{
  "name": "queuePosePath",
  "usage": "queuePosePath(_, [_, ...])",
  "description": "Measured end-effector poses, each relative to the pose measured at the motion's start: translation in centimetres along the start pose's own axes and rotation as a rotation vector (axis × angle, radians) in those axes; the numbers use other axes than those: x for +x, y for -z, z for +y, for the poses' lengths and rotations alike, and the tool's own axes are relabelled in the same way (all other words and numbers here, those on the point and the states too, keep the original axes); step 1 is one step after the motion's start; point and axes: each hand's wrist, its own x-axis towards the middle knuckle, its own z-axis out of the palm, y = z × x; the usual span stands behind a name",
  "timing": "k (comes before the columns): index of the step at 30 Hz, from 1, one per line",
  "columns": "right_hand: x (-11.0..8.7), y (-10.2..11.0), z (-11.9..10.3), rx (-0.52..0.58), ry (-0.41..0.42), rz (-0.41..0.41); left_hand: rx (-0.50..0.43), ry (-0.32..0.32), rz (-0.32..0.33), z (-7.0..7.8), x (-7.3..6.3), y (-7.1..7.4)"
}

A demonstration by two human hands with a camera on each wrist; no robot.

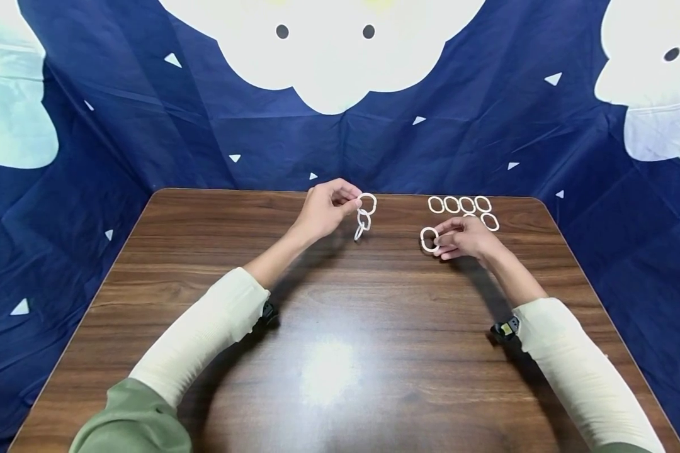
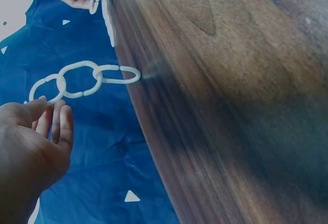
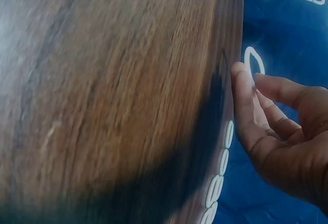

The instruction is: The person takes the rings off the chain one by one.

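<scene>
My left hand (image 1: 330,207) pinches the top ring of a short chain of white oval links (image 2: 80,79) between thumb and fingers. Three links show in the left wrist view, joined one through another, each with a small gap in its side. In the head view the chain hangs down beside the fingertips. To the right, my right hand (image 1: 463,239) pinches a single white link (image 1: 429,240) by its edge, held upright. The right wrist view shows this link (image 3: 254,62) between thumb and fingertips, apart from the chain.
Several loose white links (image 1: 451,204) lie in rows near the back right of the brown wooden table (image 1: 340,302), partly hidden behind my right hand. A dark blue cloth (image 1: 204,126) with white shapes hangs along the back and sides.
</scene>
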Motion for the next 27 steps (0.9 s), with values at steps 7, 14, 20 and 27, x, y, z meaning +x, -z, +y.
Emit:
queuePosePath(7, [-0.1, 0.7, 0.4, 0.003, -0.033, 0.026, 0.005, -0.005, 0.003, 0.3, 0.2, 0.3])
queuePosePath(14, [0.3, 1.8, 1.1, 0.037, -0.070, 0.078, 0.005, -0.005, -0.006, 0.6, 0.2, 0.3])
queuePosePath(20, [0.8, 2.8, 1.6, 0.098, -0.094, 0.129, 0.016, -0.004, -0.005, 0.7, 0.1, 0.3])
queuePosePath(27, [1.2, 3.6, 1.8, 0.161, -0.132, 0.173, 0.026, -0.002, -0.002, 0.8, 0.2, 0.4])
